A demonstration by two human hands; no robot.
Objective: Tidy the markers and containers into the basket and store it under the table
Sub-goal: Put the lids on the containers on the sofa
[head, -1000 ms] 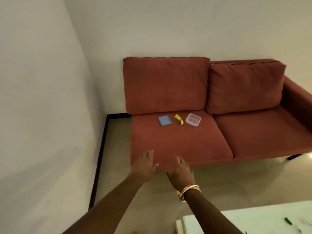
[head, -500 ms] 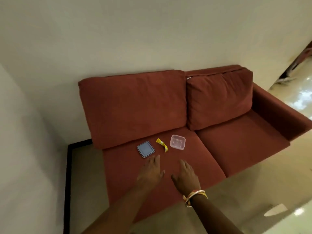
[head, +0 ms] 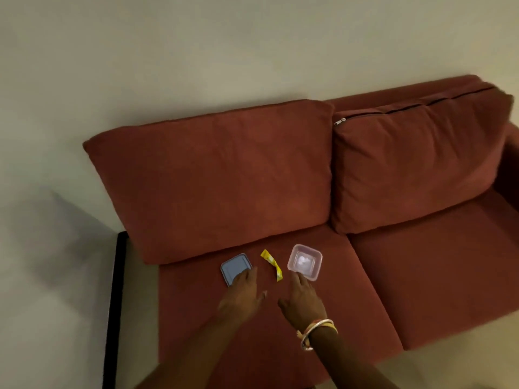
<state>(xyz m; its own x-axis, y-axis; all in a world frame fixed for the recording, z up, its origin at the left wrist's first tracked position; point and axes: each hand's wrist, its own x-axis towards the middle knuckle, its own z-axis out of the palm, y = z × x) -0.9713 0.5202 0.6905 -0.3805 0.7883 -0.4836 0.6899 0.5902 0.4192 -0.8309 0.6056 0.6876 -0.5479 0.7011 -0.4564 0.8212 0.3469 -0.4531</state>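
Three small things lie on the left seat cushion of a red sofa (head: 252, 346): a flat blue-grey square lid (head: 233, 266), a small yellow packet (head: 271, 264), and a clear square plastic container (head: 305, 261). My left hand (head: 242, 297) reaches forward with straight fingers, its fingertips over the lid's near edge. My right hand (head: 303, 300), with bangles at the wrist, stretches out with fingertips at the container's near rim. Neither hand holds anything. No basket, markers or table are in view.
Two big back cushions (head: 219, 175) stand behind the seat against a pale wall. A sofa armrest (head: 509, 169) rises at the far right. Left of the sofa runs a dark skirting strip (head: 113, 310) along the floor by the side wall.
The view has closed in on the sofa. Both hands have moved forward across the seat cushion, from its front edge to the lid and the container.
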